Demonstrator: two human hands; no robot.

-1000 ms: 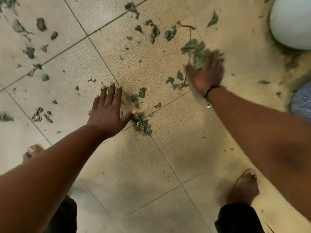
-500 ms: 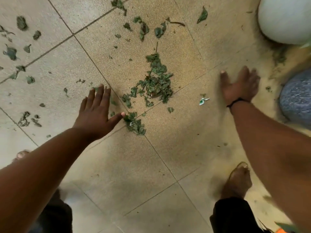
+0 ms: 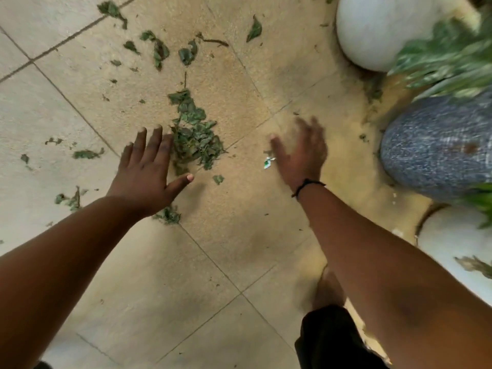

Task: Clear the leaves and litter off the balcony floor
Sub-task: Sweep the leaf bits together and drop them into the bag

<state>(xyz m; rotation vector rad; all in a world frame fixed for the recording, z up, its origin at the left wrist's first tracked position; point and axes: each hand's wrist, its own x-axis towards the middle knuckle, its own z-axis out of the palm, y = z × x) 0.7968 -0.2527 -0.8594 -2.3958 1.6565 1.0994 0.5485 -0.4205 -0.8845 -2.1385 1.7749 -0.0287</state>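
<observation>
Left grip (image 3: 145, 169) beside leaf pile (image 3: 195, 137)

A heap of small, crumpled dark-green leaves (image 3: 195, 137) lies on the beige tiled balcony floor (image 3: 234, 235) just left of the frame's centre, narrowing to a point at its upper end. Loose leaves (image 3: 159, 50) are scattered across the upper left and along the left edge, with a small clump (image 3: 168, 216) lower down. A white-and-green scrap of litter (image 3: 268, 162) lies right of the heap.
</observation>
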